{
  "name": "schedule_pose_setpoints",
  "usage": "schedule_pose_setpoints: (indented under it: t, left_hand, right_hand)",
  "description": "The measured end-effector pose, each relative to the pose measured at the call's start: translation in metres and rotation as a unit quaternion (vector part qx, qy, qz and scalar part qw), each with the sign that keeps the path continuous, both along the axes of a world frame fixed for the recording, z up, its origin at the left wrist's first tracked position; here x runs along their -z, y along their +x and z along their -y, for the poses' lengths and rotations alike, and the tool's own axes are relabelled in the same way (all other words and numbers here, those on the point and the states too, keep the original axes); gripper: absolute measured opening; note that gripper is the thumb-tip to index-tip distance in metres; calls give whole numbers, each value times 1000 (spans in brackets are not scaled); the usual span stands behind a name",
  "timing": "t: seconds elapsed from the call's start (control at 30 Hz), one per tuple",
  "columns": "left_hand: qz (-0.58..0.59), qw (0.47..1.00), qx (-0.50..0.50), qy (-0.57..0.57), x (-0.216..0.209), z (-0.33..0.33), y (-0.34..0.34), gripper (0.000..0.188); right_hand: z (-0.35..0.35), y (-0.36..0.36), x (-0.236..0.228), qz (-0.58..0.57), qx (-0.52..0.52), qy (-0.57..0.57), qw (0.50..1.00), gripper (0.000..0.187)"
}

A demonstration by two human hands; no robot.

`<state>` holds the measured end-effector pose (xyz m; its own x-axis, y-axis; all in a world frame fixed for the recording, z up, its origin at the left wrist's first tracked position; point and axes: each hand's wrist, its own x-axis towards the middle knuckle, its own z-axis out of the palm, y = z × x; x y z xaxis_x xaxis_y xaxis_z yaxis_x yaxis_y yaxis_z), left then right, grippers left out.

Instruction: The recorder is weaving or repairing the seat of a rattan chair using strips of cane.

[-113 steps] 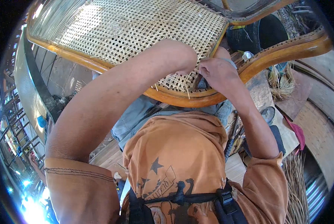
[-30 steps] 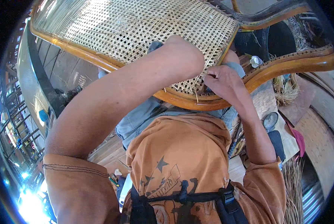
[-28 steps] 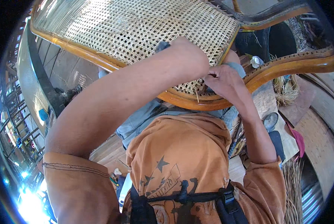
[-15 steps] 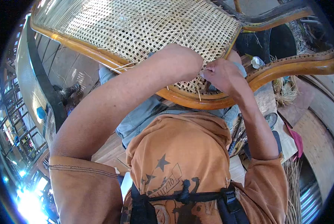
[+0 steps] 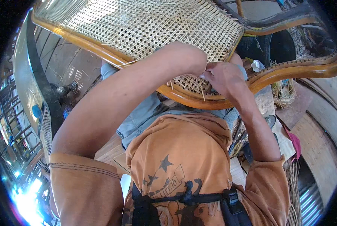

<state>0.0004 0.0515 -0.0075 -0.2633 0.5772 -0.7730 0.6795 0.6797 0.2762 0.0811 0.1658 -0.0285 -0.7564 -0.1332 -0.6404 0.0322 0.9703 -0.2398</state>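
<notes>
A woven cane panel (image 5: 145, 28) in a glossy orange-brown wooden frame (image 5: 191, 100) lies across my lap. My left hand (image 5: 189, 58) is bent down over the near right part of the weave, and its fingers are hidden behind the wrist. Close against it, my right hand (image 5: 225, 77) has its fingers curled in a pinch at the cane. A small pale bit shows at the right fingertips, too small to name. Loose cane ends (image 5: 203, 93) stick out over the frame's near edge, close below the hands.
A curved wooden arm with a row of holes (image 5: 300, 64) extends right from the frame. Beyond it sit a dark round container (image 5: 283, 45) and a bundle of cane strands (image 5: 283, 94). Another caned piece (image 5: 27, 79) stands at left. Tools (image 5: 238, 137) lie beside my right thigh.
Both hands stay together at the same corner of the weave, with slight shifts of the wrists. The right hand has turned a little. The view has shifted slightly.
</notes>
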Motion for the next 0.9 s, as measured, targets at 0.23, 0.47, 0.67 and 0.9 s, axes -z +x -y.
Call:
schedule_pose_setpoints:
  t: [0.23, 0.47, 0.67, 0.9]
  left_hand:
    - [-49, 996, -11, -76, -15, 2, -6, 28]
    - [-60, 995, -74, -8, -13, 39, -1, 36]
    - [-116, 989, -82, 27, -17, 73, 4, 39]
    - [-54, 963, -252, 74, -21, 61, -1, 53]
  right_hand:
    - [-16, 15, 11, -201, -98, -98, 970, 19]
    - [-23, 17, 20, -297, -157, -142, 931, 11]
    - [-38, 9, 16, -205, -26, -152, 966, 11]
    - [-36, 21, -6, -106, 27, -78, 991, 23]
